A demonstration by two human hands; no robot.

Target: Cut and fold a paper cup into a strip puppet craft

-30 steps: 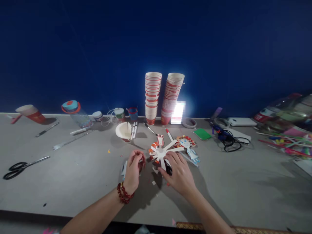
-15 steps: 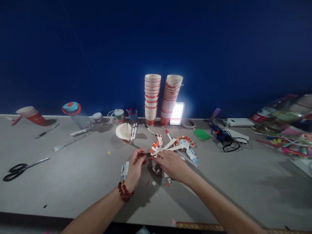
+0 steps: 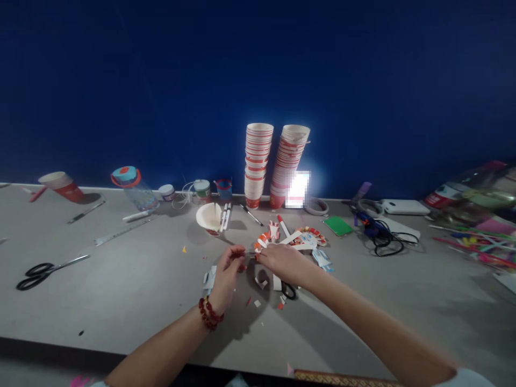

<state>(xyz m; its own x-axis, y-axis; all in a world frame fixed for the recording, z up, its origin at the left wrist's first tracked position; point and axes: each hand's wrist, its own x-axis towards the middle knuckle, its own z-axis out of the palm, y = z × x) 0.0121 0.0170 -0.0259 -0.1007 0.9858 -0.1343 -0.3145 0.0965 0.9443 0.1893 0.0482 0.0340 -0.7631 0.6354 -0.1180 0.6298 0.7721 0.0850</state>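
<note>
My left hand (image 3: 228, 271), with red beads on its wrist, has its thumb and fingers closed in a pinch above the table. Close on its right, my right hand (image 3: 285, 263) has its fingers bent down and pressed together. A thin, dim sliver seems to span the gap between the fingertips; what it is I cannot make out. Just behind my right hand lie an orange-and-white paper cutout (image 3: 263, 240) and a cutout with a drawn blue-eyed face (image 3: 308, 239). A black loop (image 3: 289, 291) and a white paper piece (image 3: 277, 282) show beneath that hand.
Two tall stacks of paper cups (image 3: 258, 161) stand by the blue wall. A cut cup (image 3: 208, 217), markers (image 3: 226, 217) and a green pad (image 3: 337, 226) lie in front. Black-handled scissors (image 3: 38, 275) are at left; bottles (image 3: 447, 193) and a coiled cable (image 3: 379, 231) at right.
The scene has shifted slightly right in view. My hands stay close together, the right one a little lower over the cutouts. The black loop beneath it now shows more clearly.
</note>
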